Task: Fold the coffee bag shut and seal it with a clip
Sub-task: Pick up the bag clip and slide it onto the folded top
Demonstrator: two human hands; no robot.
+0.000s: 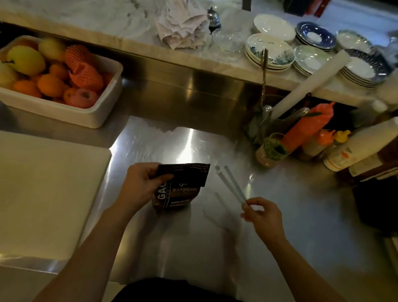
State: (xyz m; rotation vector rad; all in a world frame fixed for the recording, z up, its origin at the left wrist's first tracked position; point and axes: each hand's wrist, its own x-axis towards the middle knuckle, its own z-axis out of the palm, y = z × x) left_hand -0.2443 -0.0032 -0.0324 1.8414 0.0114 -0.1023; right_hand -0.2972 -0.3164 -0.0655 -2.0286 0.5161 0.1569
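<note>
A dark coffee bag (178, 194) with white lettering stands upright on the steel counter, its top flap folded over toward me. My left hand (142, 183) grips the bag at its folded top, thumb on the flap. My right hand (262, 213) pinches one end of a long pale sealing clip (230, 184), whose two bars are spread apart in a narrow V. The clip hangs in the air just right of the bag and does not touch it.
A white cutting board (24, 192) lies to the left. A white tub (51, 110) of fruit sits at back left. Sauce bottles (323, 141) and a utensil holder crowd the back right; stacked plates (272, 50) rest on the marble shelf above.
</note>
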